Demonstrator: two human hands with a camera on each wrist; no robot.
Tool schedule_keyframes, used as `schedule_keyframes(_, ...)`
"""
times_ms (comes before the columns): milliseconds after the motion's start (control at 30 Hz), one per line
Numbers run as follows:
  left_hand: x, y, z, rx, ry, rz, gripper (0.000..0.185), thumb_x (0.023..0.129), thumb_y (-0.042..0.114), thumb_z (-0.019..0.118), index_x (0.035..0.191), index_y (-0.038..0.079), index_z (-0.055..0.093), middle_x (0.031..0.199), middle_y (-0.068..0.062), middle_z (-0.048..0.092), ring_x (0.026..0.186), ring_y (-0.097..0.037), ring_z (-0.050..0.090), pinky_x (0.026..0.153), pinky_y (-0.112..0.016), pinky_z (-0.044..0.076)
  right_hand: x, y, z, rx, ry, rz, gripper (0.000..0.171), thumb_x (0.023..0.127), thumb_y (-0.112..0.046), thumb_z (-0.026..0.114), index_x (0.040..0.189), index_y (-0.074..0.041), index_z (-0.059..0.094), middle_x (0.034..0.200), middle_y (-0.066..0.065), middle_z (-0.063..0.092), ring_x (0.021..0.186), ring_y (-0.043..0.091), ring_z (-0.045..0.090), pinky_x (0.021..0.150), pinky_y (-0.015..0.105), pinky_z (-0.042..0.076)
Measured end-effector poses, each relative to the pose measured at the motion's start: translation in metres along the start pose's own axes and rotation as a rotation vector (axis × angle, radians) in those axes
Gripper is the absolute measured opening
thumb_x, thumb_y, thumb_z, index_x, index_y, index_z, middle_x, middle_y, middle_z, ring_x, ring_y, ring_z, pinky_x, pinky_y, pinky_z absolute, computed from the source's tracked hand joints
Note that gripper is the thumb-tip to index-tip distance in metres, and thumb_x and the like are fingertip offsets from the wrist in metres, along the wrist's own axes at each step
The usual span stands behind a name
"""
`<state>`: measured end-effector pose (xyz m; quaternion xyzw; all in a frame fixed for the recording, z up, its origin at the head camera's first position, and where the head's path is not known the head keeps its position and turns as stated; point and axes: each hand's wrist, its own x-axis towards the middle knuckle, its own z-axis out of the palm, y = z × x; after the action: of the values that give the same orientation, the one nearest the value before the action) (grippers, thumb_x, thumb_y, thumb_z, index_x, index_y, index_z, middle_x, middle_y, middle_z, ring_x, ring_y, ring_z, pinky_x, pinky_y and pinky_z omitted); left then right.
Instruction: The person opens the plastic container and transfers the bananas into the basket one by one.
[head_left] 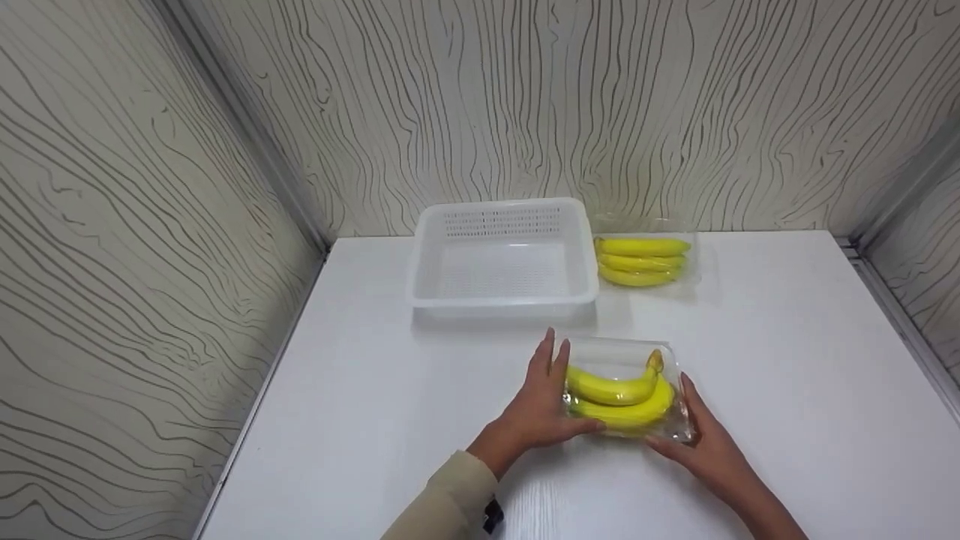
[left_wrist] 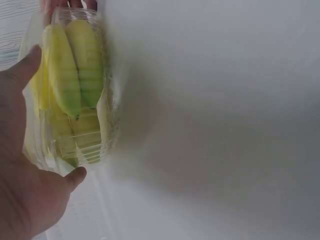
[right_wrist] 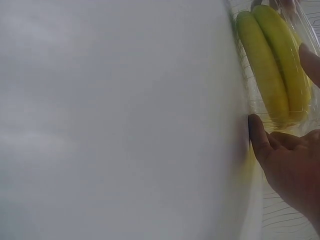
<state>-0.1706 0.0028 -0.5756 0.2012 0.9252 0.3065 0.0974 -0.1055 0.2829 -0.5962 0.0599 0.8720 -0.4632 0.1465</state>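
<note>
A clear plastic box [head_left: 616, 352] with yellow bananas [head_left: 626, 405] inside is held between both hands over the white table. On its left side, my left hand [head_left: 536, 401] grips it, the thumb along the near edge and the fingers by the left wall. My right hand [head_left: 709, 450] holds the opposite side, its thumb at the near right corner. Through the side wall in the left wrist view, greenish banana tips [left_wrist: 75, 100] show. In the right wrist view, fingers [right_wrist: 257, 135] reach toward the box's lower edge beside the bananas [right_wrist: 275, 65]. Whether the box touches the table, I cannot tell.
A white perforated basket [head_left: 504, 302] stands at the back of the table [head_left: 360, 390]. Right beside it lies another clear box of bananas [head_left: 641, 262], near the patterned back wall [head_left: 525, 97]. A side wall [head_left: 127, 262] borders the table on the left.
</note>
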Motion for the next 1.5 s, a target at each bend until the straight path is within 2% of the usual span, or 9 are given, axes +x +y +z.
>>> schedule_keyframes(233, -0.0012, 0.0029, -0.0015, 0.082, 0.003, 0.043, 0.131, 0.080, 0.074, 0.081, 0.174, 0.017, 0.009, 0.183, -0.004, 0.000, 0.169, -0.033, 0.014, 0.131, -0.045, 0.037, -0.0005, 0.0021, -0.0022, 0.058, -0.004, 0.003, 0.126, 0.091, -0.048, 0.082, 0.171, -0.031, -0.014, 0.181, 0.018, -0.005, 0.166, 0.053, 0.001, 0.130, 0.074, 0.011)
schedule_keyframes(533, -0.0003, 0.0055, -0.0009, 0.133, 0.005, 0.053, 0.125, 0.084, 0.073, 0.078, 0.173, 0.015, 0.012, 0.183, -0.008, 0.003, 0.170, -0.028, 0.015, 0.132, -0.038, 0.034, 0.0014, 0.0023, -0.0036, 0.100, -0.042, 0.052, 0.126, 0.092, -0.049, 0.082, 0.170, -0.037, -0.016, 0.181, 0.009, -0.013, 0.167, 0.048, -0.007, 0.132, 0.072, 0.005)
schedule_keyframes(733, 0.0002, 0.0056, 0.0015, 0.146, 0.013, 0.045, 0.123, 0.086, 0.075, 0.074, 0.173, 0.016, 0.012, 0.183, -0.007, 0.005, 0.169, -0.026, 0.016, 0.133, -0.037, 0.033, 0.0019, 0.0026, -0.0035, 0.088, -0.039, 0.057, 0.125, 0.092, -0.049, 0.081, 0.170, -0.037, -0.016, 0.181, 0.012, -0.013, 0.167, 0.049, -0.006, 0.131, 0.073, 0.006)
schedule_keyframes(1033, 0.0007, 0.0067, 0.0025, 0.136, 0.016, 0.014, 0.120, 0.086, 0.075, 0.074, 0.173, 0.018, 0.015, 0.183, -0.005, 0.006, 0.169, -0.024, 0.019, 0.133, -0.038, 0.033, 0.0040, 0.0031, -0.0033, 0.091, -0.061, 0.081, 0.124, 0.093, -0.052, 0.080, 0.168, -0.041, -0.018, 0.180, 0.008, -0.016, 0.167, 0.046, -0.008, 0.132, 0.072, 0.005)
schedule_keyframes(1300, 0.0006, 0.0071, 0.0018, 0.136, 0.021, 0.024, 0.119, 0.087, 0.075, 0.073, 0.173, 0.016, 0.015, 0.182, -0.006, 0.007, 0.169, -0.025, 0.019, 0.133, -0.037, 0.033, 0.0019, 0.0015, -0.0030, 0.105, -0.053, 0.056, 0.122, 0.095, -0.052, 0.078, 0.169, -0.038, -0.018, 0.181, 0.011, -0.012, 0.167, 0.048, -0.002, 0.131, 0.070, 0.014)
schedule_keyframes(1500, 0.0015, 0.0075, 0.0014, 0.147, 0.028, 0.032, 0.118, 0.088, 0.075, 0.072, 0.173, 0.015, 0.016, 0.182, -0.007, 0.009, 0.169, -0.025, 0.020, 0.133, -0.037, 0.033, 0.0027, 0.0013, -0.0036, 0.116, -0.061, 0.070, 0.122, 0.094, -0.051, 0.079, 0.168, -0.039, -0.018, 0.181, 0.010, -0.014, 0.167, 0.048, -0.005, 0.131, 0.071, 0.010)
